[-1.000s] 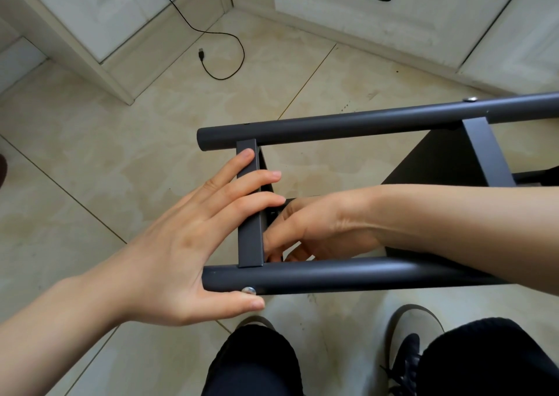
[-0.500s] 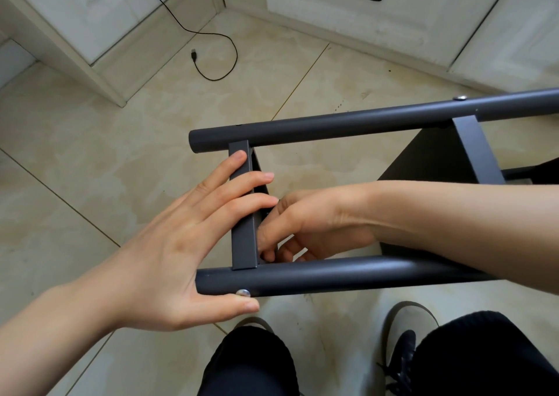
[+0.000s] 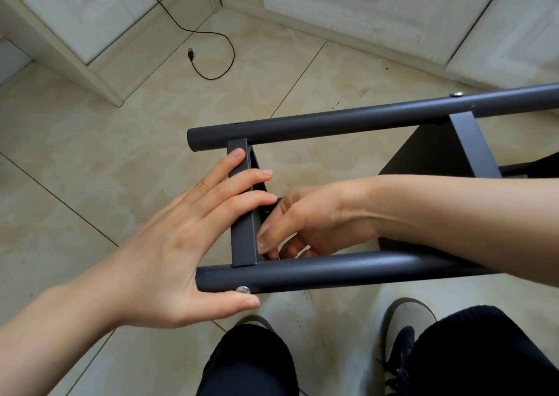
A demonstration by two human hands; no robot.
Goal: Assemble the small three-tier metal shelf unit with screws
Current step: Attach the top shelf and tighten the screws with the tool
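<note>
Dark grey metal shelf unit (image 3: 378,117) is lying on its side over the tiled floor (image 3: 90,184), just in front of the person's knees, w/ two round posts running left to right & flat tier edges spanning btwn them. Left hand (image 3: 181,244) is bracing the end tier's edge (image 3: 242,214): fingers straight & slightly spread, lying across the flat strip, thumb tucking under the near post (image 3: 332,271) right beside a silver screw (image 3: 243,289) that is sitting in the post's side. Right hand (image 3: 305,223) is reaching inside the frame behind that strip; its fingers are curling toward the corner where strip meets near post, looking like they're pinching something small there, but can't tell what – it's hidden. Another screw head (image 3: 456,94) is showing on the far post further right.

Step in hand, prob.: fixing the end tier to the near post, inner hand likely holding a nut or lining up the hole. Next move is calling for keeping the strip square to the post while the screw gets turned home, then doing the far-post corner
</note>
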